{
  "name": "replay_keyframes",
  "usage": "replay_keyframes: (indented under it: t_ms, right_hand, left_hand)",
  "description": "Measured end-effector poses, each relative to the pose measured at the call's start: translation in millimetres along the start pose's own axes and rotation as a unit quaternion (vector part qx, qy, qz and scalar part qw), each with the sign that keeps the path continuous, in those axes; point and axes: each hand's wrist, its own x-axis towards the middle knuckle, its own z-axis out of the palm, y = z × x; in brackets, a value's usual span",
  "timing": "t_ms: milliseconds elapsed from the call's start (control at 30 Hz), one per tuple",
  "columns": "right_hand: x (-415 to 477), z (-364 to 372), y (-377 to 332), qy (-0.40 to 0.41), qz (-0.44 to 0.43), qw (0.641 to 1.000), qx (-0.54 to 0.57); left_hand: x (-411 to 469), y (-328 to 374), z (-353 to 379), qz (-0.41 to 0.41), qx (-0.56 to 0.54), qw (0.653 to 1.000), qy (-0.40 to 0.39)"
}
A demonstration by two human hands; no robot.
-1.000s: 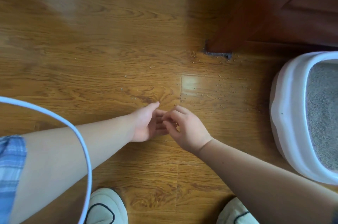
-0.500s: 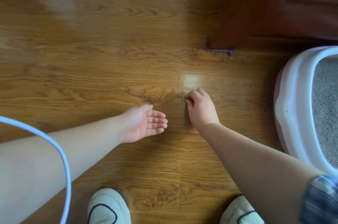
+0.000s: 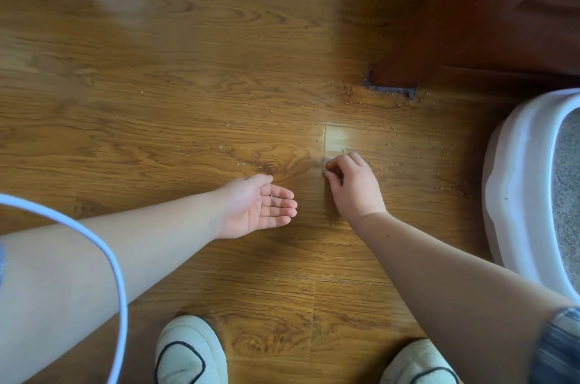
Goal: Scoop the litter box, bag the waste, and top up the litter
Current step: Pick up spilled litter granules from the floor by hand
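Wood floor (image 3: pixel 157 101) | litter box (image 3: pixel 514 195) at right edge, part filled | left hand (image 3: pixel 254 206) open, palm up, cupping 2 or 3 grains | right hand (image 3: pixel 353 184) pinched at floor, catch unclear | spilled litter (image 3: pixel 408 157): light, hard, rolling; best pinched singly or swept

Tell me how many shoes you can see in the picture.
2. One shoe is at the bottom edge, left of centre; the other shoe is at the bottom right, below the right forearm. Both are cut off by the frame.
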Motion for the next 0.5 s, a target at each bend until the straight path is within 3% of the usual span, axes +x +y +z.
replay_keyframes:
  t_ms: [367, 500]
  right_hand:
    - [0.1, 1.2, -11.2, -0.026, -0.036, 0.994, -0.100]
    - [-6.1, -3.8, -24.8, -0.016, -0.019, 0.999, -0.047]
  left_hand:
    - [-10.3, 0.5, -6.3, 0.005, 0.001, 1.000, 0.019]
    - [-15.8, 0.0, -6.5, 0.019, -0.016, 1.000, 0.015]
